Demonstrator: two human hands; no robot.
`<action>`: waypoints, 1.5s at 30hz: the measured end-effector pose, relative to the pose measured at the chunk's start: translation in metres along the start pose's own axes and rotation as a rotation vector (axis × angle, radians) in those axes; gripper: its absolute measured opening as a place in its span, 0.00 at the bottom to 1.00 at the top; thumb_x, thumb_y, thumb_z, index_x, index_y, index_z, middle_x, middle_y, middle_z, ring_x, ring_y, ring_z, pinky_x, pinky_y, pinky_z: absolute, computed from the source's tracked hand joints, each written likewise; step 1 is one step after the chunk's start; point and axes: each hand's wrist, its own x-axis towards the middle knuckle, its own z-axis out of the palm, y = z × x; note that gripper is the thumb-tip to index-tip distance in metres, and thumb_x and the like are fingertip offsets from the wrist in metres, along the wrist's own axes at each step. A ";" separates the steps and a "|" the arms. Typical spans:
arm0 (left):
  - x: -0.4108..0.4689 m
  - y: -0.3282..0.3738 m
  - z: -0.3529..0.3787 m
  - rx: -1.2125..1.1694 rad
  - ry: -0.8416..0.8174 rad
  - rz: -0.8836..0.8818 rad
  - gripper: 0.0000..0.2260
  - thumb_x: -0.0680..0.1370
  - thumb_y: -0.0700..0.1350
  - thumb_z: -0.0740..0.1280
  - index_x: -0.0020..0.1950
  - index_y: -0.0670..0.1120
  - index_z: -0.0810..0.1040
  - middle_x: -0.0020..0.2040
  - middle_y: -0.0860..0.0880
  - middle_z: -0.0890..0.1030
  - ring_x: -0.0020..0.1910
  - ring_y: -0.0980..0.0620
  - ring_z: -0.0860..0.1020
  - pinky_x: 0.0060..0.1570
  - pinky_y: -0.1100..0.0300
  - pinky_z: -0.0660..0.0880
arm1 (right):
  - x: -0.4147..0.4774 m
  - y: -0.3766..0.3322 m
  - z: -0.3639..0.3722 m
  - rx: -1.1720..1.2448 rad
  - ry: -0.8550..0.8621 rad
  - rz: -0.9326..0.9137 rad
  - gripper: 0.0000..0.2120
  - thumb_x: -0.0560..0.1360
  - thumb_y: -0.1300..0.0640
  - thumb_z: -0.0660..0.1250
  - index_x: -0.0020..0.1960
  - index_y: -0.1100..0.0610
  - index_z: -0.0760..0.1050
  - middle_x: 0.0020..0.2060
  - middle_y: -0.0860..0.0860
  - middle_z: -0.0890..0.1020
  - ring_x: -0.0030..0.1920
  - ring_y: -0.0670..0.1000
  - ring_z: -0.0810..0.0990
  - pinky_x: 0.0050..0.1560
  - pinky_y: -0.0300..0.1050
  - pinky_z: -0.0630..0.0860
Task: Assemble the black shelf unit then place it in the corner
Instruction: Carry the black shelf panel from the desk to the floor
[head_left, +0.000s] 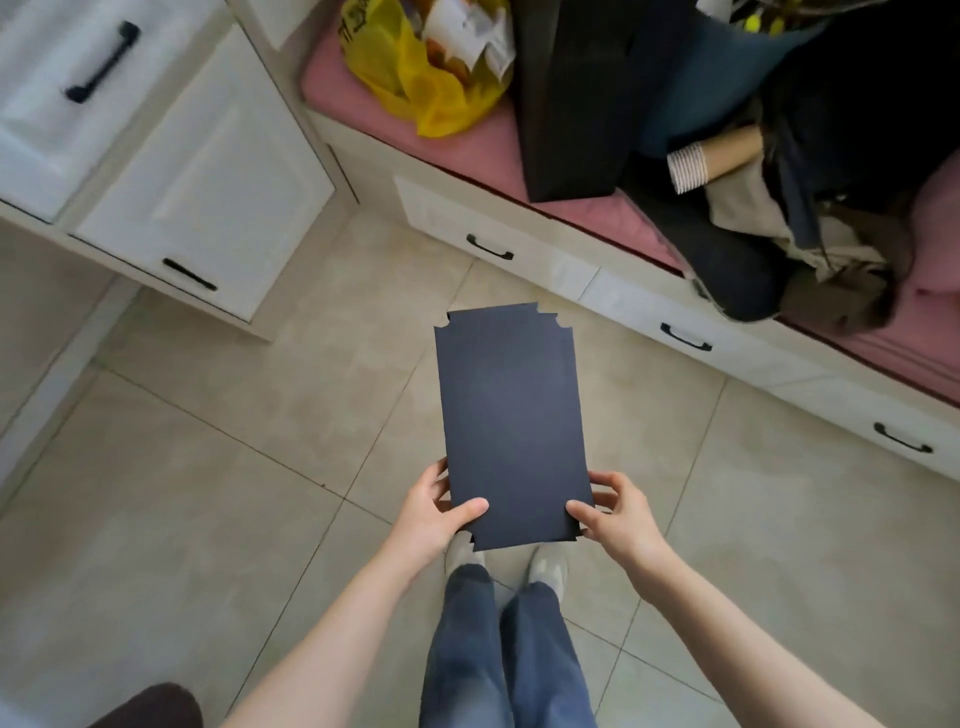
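Both hands grip one black shelf panel (511, 426) at its near end — left hand (434, 512) and right hand (618, 512) pinching opposite corners — held flat above the tiled floor (208, 467), the white drawers (519, 249) beyond its far edge.

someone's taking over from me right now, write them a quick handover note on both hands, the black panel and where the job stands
Left hand: pinches the near left corner of the black panel, thumb on top.
Right hand: pinches the near right corner the same way.
Panel: one flat piece with notched corners, held above the tiled floor in front of the person's feet.
Done: nothing assembled shows. No other shelf parts are in view.
Left: join this panel with the remaining parts, then set the finished unit in the corner.
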 end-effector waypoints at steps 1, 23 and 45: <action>0.019 -0.010 0.004 0.004 -0.005 -0.012 0.33 0.77 0.37 0.74 0.78 0.49 0.64 0.62 0.55 0.80 0.57 0.56 0.82 0.55 0.62 0.79 | 0.017 0.008 0.000 0.002 -0.003 0.012 0.17 0.76 0.64 0.70 0.62 0.53 0.70 0.50 0.50 0.80 0.45 0.45 0.82 0.34 0.32 0.77; 0.370 -0.274 0.043 0.098 -0.019 -0.122 0.26 0.81 0.43 0.70 0.77 0.51 0.66 0.70 0.53 0.76 0.67 0.50 0.77 0.67 0.50 0.76 | 0.389 0.238 0.074 -0.138 -0.080 0.127 0.20 0.76 0.64 0.71 0.65 0.55 0.69 0.57 0.54 0.79 0.53 0.54 0.81 0.46 0.43 0.78; 0.458 -0.315 0.048 0.276 0.150 -0.160 0.29 0.76 0.42 0.75 0.75 0.46 0.70 0.70 0.46 0.76 0.68 0.44 0.75 0.65 0.50 0.74 | 0.464 0.276 0.108 -0.255 -0.035 0.161 0.19 0.79 0.66 0.65 0.69 0.57 0.67 0.67 0.54 0.74 0.59 0.57 0.79 0.60 0.54 0.79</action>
